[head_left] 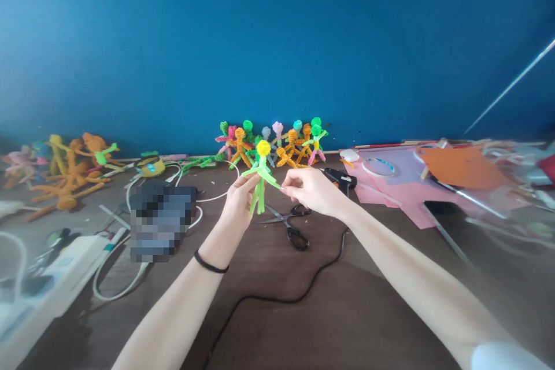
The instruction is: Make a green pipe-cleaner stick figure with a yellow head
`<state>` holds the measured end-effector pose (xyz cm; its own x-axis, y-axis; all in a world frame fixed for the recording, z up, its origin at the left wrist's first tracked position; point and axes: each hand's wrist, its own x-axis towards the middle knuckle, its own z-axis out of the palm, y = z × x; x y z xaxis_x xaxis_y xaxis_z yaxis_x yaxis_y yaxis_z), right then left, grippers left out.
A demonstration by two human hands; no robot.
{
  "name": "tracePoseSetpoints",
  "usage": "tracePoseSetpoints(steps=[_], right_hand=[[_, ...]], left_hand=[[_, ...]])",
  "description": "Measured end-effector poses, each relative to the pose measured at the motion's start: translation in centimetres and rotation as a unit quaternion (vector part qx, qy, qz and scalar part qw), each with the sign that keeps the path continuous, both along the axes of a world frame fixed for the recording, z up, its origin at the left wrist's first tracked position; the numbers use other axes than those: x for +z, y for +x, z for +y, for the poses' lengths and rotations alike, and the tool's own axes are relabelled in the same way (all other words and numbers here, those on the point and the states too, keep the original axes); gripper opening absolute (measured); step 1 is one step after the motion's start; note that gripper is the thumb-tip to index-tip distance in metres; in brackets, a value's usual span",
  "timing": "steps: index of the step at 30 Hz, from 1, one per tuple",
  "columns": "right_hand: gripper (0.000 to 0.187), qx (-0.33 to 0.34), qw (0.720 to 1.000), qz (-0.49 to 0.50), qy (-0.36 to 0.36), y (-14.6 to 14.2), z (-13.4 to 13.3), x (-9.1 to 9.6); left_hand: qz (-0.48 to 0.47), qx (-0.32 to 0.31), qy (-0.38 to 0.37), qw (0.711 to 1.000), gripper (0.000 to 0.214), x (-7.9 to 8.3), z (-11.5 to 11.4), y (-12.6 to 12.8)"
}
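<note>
A pipe-cleaner figure point(261, 169) with a yellow coiled head and light green arms and legs is held upright above the table. My left hand point(241, 196) pinches it around the body, its legs hanging down beside the fingers. With thumb and forefinger, my right hand point(306, 189) grips the tip of the figure's right-side arm. Black-handled scissors point(289, 224) lie just below the hands, their blades pointing left. Behind my right hand is a black glue gun point(340, 179), partly hidden by the wrist.
Several colourful pipe-cleaner figures point(243, 147) stand against the blue wall point(277, 40). More orange figures point(71, 176) are at the left, near a power strip point(65, 277) and white cables. A black cord point(277, 299) crosses the front. Pink paper point(416, 208) and a phone point(444, 211) lie right.
</note>
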<state>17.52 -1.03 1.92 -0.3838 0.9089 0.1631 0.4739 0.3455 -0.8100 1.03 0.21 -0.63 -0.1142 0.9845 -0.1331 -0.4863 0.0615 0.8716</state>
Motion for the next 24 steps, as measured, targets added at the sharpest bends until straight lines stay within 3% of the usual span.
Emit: tracePoseSetpoints(steps=[8, 24], right_hand=[[0.013, 0.003, 0.999, -0.012, -0.05, 0.9, 1.4, -0.6], [0.022, 0.002, 0.994, 0.041, -0.101, 2.7, 3.3, -1.5]], left_hand=[[-0.024, -0.023, -0.025, 0.999, 0.007, 0.6, -0.2, 0.5], [0.027, -0.177, -0.052, 0.983, 0.01, -0.2, -1.0, 1.0]])
